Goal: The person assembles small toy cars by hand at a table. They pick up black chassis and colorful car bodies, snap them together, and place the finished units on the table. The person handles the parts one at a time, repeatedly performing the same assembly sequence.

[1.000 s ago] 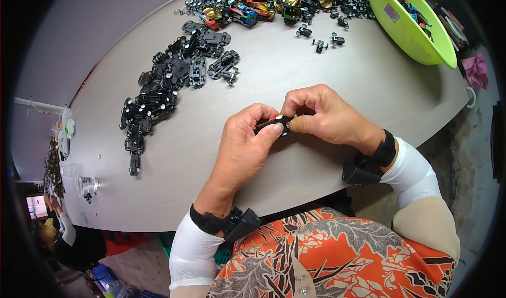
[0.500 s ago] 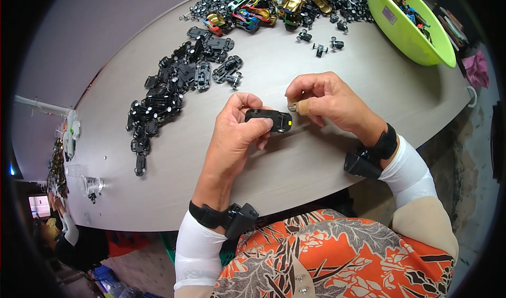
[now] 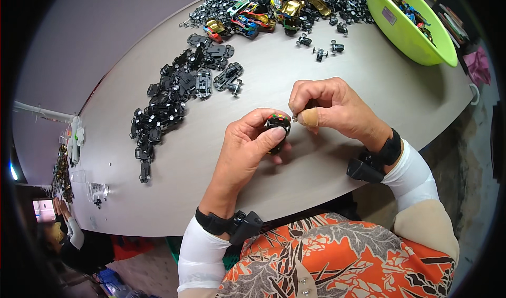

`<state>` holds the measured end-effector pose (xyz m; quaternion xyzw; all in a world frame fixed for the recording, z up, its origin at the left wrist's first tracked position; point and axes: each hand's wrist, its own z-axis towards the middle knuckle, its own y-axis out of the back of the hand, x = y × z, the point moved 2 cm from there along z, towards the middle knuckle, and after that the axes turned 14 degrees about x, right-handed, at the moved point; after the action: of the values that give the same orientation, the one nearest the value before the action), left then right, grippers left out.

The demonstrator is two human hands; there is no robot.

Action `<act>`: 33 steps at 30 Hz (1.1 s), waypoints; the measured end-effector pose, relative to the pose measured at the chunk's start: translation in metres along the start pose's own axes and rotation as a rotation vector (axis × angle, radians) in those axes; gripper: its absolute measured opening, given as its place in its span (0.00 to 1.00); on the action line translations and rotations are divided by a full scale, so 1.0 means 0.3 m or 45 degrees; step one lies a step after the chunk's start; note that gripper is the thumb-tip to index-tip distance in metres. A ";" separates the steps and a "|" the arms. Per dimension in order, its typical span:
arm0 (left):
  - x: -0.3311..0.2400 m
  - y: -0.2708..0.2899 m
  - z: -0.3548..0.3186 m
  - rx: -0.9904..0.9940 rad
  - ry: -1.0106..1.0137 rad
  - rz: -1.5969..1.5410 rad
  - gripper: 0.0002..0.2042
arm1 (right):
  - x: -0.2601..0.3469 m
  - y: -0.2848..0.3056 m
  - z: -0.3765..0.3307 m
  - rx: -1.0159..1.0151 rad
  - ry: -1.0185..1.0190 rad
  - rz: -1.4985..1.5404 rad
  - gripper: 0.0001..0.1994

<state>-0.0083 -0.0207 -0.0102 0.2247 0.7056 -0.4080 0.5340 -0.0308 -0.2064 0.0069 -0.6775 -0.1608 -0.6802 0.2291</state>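
Note:
My left hand (image 3: pixel 243 142) is closed around a small toy car (image 3: pixel 278 122), with the thumb lying along it. The car is tilted end-on, and its red, green and yellow end shows beside its black part. Most of the car is hidden by the fingers. Just to its right, my right hand (image 3: pixel 333 107) pinches a tiny metallic piece (image 3: pixel 294 118) between thumb and fingertips. It is too small to name. Tan tape (image 3: pixel 310 118) wraps the right thumb. The fingertips are close to the car, apparently not touching it.
Black car chassis (image 3: pixel 182 82) lie heaped to the left. Colourful and gold toy cars (image 3: pixel 253 24) lie at the back, before a mound of small wheel sets (image 3: pixel 348 3). Loose wheel sets (image 3: pixel 320 53) lie nearer. A green basin (image 3: pixel 416 45) stands back right, a clear cup (image 3: pixel 97 191) far left.
My left hand has turned the toy car from underside-up to end-on, so its coloured end shows. The right hand keeps its pinch, slightly lower. The whole view has shifted a little.

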 end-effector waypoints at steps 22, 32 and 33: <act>0.061 -0.010 -0.030 -0.098 0.133 0.510 0.06 | -0.045 -0.084 0.016 -0.073 0.005 -0.847 0.04; 0.063 0.000 -0.654 -0.418 -0.104 0.066 0.16 | -0.085 0.086 0.066 -0.330 0.173 -0.838 0.05; 0.088 -0.001 -0.745 -0.589 -0.029 0.222 0.15 | -0.061 0.137 0.082 -0.450 0.190 -0.986 0.04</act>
<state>-0.1447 0.1584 -0.0131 0.1519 0.7521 -0.1906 0.6123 0.0114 -0.2262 -0.0142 -0.5450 -0.2672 -0.7802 -0.1515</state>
